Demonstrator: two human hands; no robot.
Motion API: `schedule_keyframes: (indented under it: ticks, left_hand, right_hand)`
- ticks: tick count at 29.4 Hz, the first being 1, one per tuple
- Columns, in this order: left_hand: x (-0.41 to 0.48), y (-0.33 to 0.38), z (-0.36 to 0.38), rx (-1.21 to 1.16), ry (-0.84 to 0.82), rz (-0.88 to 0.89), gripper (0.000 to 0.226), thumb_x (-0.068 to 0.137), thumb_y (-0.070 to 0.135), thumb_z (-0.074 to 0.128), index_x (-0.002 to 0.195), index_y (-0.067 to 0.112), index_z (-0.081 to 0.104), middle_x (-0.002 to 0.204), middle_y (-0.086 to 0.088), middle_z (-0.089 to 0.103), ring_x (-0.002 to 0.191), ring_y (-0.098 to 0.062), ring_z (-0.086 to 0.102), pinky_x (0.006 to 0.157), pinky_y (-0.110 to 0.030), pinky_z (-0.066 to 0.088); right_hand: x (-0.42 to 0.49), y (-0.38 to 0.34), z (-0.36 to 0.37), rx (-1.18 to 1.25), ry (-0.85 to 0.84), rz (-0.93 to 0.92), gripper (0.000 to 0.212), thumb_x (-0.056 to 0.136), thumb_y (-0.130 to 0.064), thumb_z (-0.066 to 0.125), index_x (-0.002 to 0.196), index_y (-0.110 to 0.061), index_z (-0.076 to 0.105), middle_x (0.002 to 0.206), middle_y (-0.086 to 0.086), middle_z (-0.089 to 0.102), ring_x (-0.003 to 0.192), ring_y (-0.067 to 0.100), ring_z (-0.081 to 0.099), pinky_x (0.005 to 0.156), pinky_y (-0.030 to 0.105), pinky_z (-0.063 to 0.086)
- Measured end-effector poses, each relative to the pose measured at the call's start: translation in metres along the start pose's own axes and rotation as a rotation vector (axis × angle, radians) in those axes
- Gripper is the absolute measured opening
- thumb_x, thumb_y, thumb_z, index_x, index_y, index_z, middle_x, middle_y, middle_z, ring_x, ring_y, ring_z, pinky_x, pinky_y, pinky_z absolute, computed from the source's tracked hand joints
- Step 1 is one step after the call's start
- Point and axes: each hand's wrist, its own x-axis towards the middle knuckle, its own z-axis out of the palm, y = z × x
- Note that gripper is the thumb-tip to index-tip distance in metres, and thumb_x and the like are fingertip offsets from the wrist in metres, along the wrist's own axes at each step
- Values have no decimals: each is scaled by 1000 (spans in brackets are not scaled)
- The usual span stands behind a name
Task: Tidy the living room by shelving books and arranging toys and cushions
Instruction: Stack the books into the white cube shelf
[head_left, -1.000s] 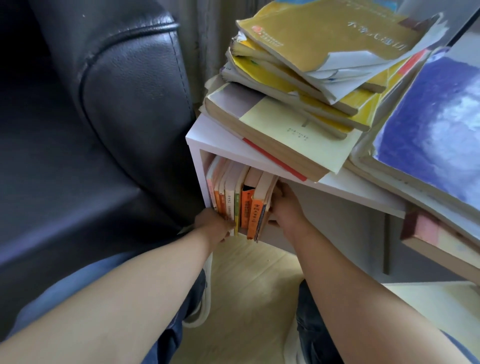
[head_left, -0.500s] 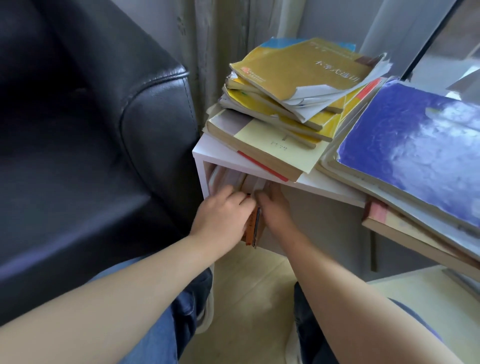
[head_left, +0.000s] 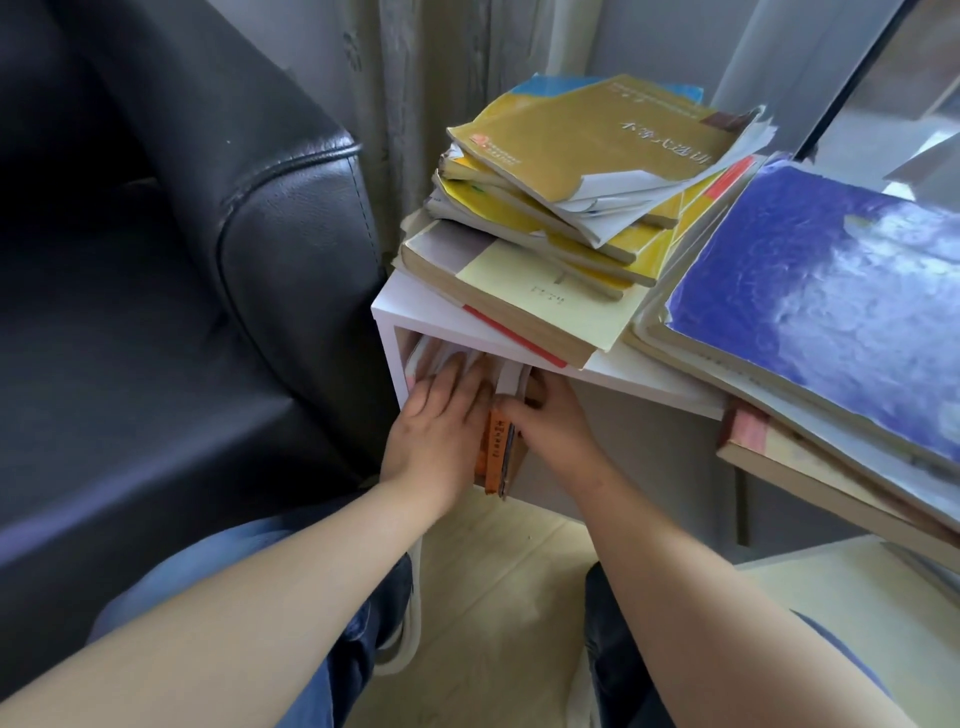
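Observation:
A white cube shelf (head_left: 415, 306) stands beside a dark sofa. Upright books (head_left: 497, 452) with orange spines fill its left compartment. My left hand (head_left: 436, 431) lies flat over the spines, fingers straight, pressing on them. My right hand (head_left: 550, 421) holds the right side of the row, its fingers curled round the outermost book. The hands hide most of the row. On the shelf top lies a messy pile of yellow paperbacks (head_left: 587, 150) on a thick pale-yellow book (head_left: 524, 296).
A large blue-covered book (head_left: 831, 280) and more books overhang the shelf's right side. The black leather sofa arm (head_left: 291, 249) stands close on the left. A grey curtain (head_left: 441, 67) hangs behind. Pale wood floor (head_left: 498, 597) shows between my knees.
My left hand rose from the lower edge of the books and now lies flat over their spines. The view has tilted up; the right hand stays at the row's right side.

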Motion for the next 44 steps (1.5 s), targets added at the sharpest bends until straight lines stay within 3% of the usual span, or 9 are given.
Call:
schedule_keyframes:
  ticks: [4, 8, 10, 15, 22, 32, 36, 40, 44]
  left_hand:
    - [1, 2, -3, 15, -50, 10, 62, 95, 20, 41, 150, 19, 12, 158, 0, -5, 145, -24, -10, 116, -36, -5]
    - [6, -3, -1, -15, 21, 53, 57, 80, 15, 64, 135, 12, 48, 150, -6, 34, 142, -29, 23, 114, -37, 19]
    - [11, -5, -1, -34, 61, 56, 49, 53, 12, 82, 100, 10, 70, 114, -8, 66, 117, -33, 56, 99, -38, 41]
    - [26, -2, -9, -5, 118, 34, 52, 36, 15, 90, 85, 12, 74, 87, -5, 71, 89, -31, 66, 76, -37, 53]
    - [39, 3, -9, 72, 143, 20, 41, 36, 19, 90, 73, 15, 75, 78, -4, 71, 80, -31, 66, 71, -37, 54]
    - [21, 10, -5, -43, 14, -35, 36, 59, 19, 82, 92, 9, 72, 104, -7, 71, 113, -37, 56, 101, -46, 39]
    - [18, 9, -11, -24, 3, -80, 42, 47, 26, 86, 85, 12, 73, 95, -11, 70, 104, -39, 56, 91, -43, 47]
    - [18, 8, -9, -55, -8, -53, 56, 87, 20, 52, 140, 10, 38, 136, -11, 49, 134, -33, 30, 113, -44, 10]
    - [36, 8, -10, -19, -93, -121, 62, 92, 22, 48, 147, 17, 21, 150, -6, 29, 141, -33, 13, 116, -49, 9]
  right_hand:
    - [3, 4, -4, -4, -29, 20, 47, 68, -30, 64, 114, -26, 59, 108, -4, 68, 102, 16, 63, 92, 48, 52]
    - [4, 5, -6, 8, -47, 14, 34, 74, -23, 65, 108, -28, 62, 104, -4, 69, 99, 16, 64, 91, 49, 52]
    - [5, 5, -6, 15, -49, 10, 31, 74, -21, 65, 104, -30, 63, 102, -4, 69, 99, 15, 64, 92, 49, 51]
    - [6, 7, -6, 32, -41, 7, 26, 77, -18, 64, 98, -34, 63, 99, -4, 69, 98, 14, 64, 91, 46, 51]
    - [10, 12, -8, 21, -57, 27, 37, 67, -31, 62, 104, -29, 65, 98, -3, 71, 96, 17, 65, 90, 49, 52]
    - [10, 15, -7, 66, -43, 19, 29, 67, -28, 62, 96, -32, 65, 96, -3, 71, 96, 18, 65, 89, 46, 52]
    - [8, 11, -11, 76, -32, 76, 21, 71, -18, 62, 91, -24, 62, 96, 6, 67, 95, 24, 63, 87, 44, 49]
    - [5, 6, -13, 36, -44, 85, 17, 78, -12, 54, 94, -19, 59, 89, 7, 62, 89, 25, 60, 81, 40, 49]
    - [3, 5, -11, 21, -48, 54, 16, 79, -11, 52, 88, -23, 57, 80, 3, 58, 79, 19, 55, 73, 34, 43]
